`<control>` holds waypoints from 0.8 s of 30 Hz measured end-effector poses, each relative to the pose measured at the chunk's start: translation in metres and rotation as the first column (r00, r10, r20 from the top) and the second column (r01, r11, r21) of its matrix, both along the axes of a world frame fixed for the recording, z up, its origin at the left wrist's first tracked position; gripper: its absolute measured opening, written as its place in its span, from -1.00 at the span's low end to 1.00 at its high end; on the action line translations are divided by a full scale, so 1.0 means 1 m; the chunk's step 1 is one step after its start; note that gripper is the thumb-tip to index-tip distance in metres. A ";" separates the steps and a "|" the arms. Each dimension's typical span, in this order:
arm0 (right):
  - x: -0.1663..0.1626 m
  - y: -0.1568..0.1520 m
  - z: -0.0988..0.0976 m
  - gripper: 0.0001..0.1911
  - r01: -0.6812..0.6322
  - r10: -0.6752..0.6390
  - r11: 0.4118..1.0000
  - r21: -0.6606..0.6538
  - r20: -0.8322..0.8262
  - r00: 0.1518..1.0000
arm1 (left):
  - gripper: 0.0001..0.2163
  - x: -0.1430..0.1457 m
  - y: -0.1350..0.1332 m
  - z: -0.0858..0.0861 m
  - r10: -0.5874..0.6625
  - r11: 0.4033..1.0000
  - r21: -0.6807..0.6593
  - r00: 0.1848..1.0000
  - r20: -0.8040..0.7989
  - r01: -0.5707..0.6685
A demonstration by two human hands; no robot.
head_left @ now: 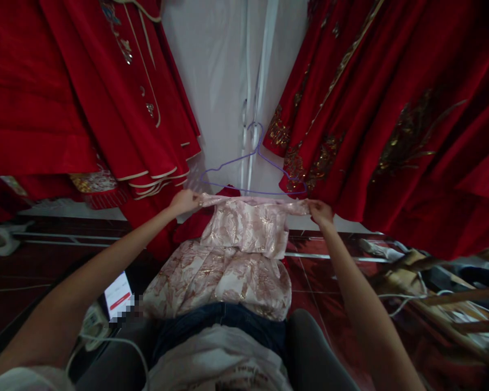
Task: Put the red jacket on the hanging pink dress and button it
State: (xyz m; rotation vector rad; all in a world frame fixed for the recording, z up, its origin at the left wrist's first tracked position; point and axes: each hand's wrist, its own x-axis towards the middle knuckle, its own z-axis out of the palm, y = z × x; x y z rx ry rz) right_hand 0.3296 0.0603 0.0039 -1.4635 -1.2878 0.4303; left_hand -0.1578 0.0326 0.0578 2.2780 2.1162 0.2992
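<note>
A pale pink brocade dress (244,228) with gold patterning is stretched sideways between my two hands. Its top edge forms a narrow strip, and the wider lower part spreads over my lap. The fingers of my left hand (186,202) pinch the strip's left end. At the right end, my right hand (321,212) grips the same strip with closed fingers. Just beyond the top edge is a thin purple hanger (253,168), its hook upward. Whether the dress is attached to the hanger cannot be made out.
Red embroidered garments hang at the left (142,130) and right (350,125). A pale curtain (212,70) is between them. A lit phone (118,296) and a cable lie by my left leg. Wooden slats (464,297) and cluttered items are at right, above the dark red tiled floor (309,271).
</note>
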 end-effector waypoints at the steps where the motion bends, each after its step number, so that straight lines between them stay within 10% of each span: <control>1: -0.005 -0.009 -0.008 -0.69 -0.011 0.011 1.000 -0.008 0.008 1.000 | -0.64 0.008 -0.009 -0.001 -0.038 0.999 0.018 0.999 -0.036 0.038; 10: -0.085 -0.050 0.022 -0.71 -0.281 0.172 0.919 0.276 0.360 0.917 | -0.72 0.128 -0.005 0.022 -0.634 0.716 0.298 0.767 -0.098 0.631; 17: -0.087 -0.032 0.043 -0.75 -0.316 0.213 0.879 0.358 0.298 0.931 | -0.80 0.176 0.018 -0.016 -0.550 0.791 0.284 0.833 -0.058 0.542; 24: -0.025 -0.019 0.024 -0.70 0.174 -0.181 0.952 0.250 0.002 0.984 | -0.76 0.164 -0.013 -0.024 -0.589 0.760 0.330 0.808 -0.017 0.560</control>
